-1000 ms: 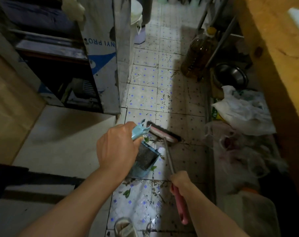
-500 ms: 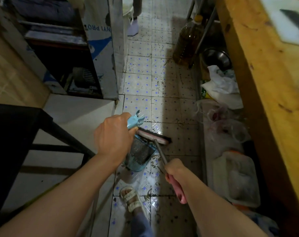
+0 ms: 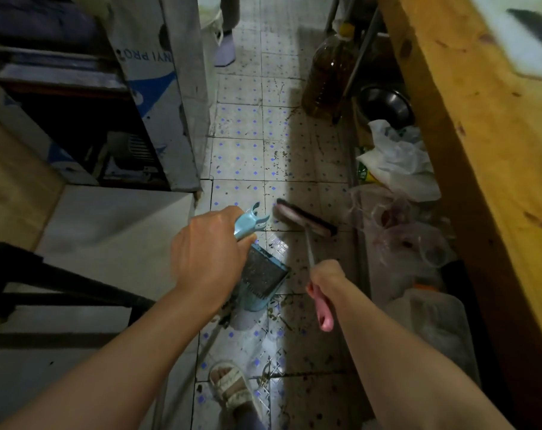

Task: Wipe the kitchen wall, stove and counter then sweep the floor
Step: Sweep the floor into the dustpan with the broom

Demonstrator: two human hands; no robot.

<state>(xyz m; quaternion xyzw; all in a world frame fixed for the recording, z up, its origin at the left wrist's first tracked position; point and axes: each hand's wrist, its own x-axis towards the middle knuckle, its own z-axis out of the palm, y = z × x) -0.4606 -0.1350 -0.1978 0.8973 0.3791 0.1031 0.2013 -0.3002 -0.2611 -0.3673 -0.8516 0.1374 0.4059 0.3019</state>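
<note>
My left hand grips the light-blue handle of a dustpan, whose dark scoop rests tilted on the tiled floor. My right hand holds the pink-handled broom by its thin shaft. The broom's brush head lies on the tiles just beyond the dustpan, a little apart from it. Dark specks and bits of debris are scattered over the tiles around the pan.
A wooden counter runs along the right, with plastic bags, a metal bowl and an oil bottle beneath it. A cabinet stands on the left, a black stool near me. My sandalled foot is below.
The brush head has moved right and away from the dustpan. The view has shifted slightly; both hands keep their grips.
</note>
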